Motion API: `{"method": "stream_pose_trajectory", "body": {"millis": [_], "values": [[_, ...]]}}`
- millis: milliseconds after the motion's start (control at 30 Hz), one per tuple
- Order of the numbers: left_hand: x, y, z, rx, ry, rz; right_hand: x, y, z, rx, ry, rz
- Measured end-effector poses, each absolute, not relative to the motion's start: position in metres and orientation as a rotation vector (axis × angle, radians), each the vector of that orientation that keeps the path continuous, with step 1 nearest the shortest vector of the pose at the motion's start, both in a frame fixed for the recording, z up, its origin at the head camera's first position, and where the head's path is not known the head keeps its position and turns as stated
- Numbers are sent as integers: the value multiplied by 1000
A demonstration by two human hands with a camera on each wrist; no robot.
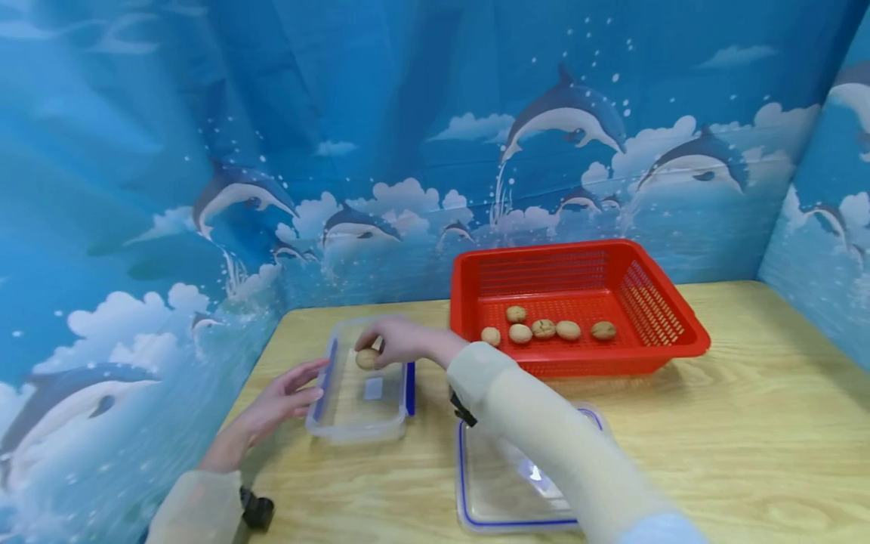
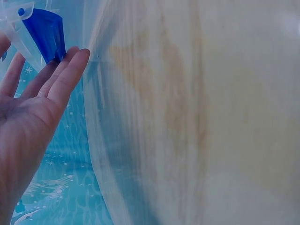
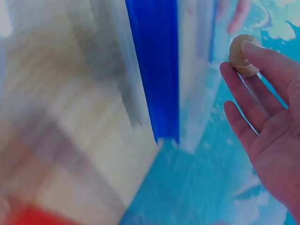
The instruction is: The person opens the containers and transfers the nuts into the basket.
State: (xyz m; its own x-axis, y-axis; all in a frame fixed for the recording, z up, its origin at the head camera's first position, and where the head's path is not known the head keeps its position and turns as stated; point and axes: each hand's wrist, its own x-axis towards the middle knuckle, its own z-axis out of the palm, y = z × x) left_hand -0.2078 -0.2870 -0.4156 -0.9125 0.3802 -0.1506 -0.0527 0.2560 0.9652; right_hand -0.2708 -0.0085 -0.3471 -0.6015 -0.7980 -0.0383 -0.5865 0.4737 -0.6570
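Note:
In the head view my right hand pinches a walnut over the clear plastic container, which has blue side latches. The right wrist view shows the same walnut between thumb and fingertips of the right hand. My left hand is at the container's left side, fingers extended. In the left wrist view the fingers of that left hand touch a blue latch. No other walnut can be made out inside the container.
A red plastic basket stands at the back right, with several walnuts on its floor. A clear lid with a blue seal lies on the wooden table in front of it, partly under my right forearm. A dolphin-print curtain hangs behind.

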Motion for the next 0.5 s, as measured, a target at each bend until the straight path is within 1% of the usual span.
{"method": "stream_pose_trajectory", "body": {"millis": [233,500], "values": [[-206,-289,-415,303,2193,1690,-279,40,-322,-1092,2423,-961],[-207,-289,-416,289,2195,1685,-287,108,-316,-968,2545,-1072]]}}
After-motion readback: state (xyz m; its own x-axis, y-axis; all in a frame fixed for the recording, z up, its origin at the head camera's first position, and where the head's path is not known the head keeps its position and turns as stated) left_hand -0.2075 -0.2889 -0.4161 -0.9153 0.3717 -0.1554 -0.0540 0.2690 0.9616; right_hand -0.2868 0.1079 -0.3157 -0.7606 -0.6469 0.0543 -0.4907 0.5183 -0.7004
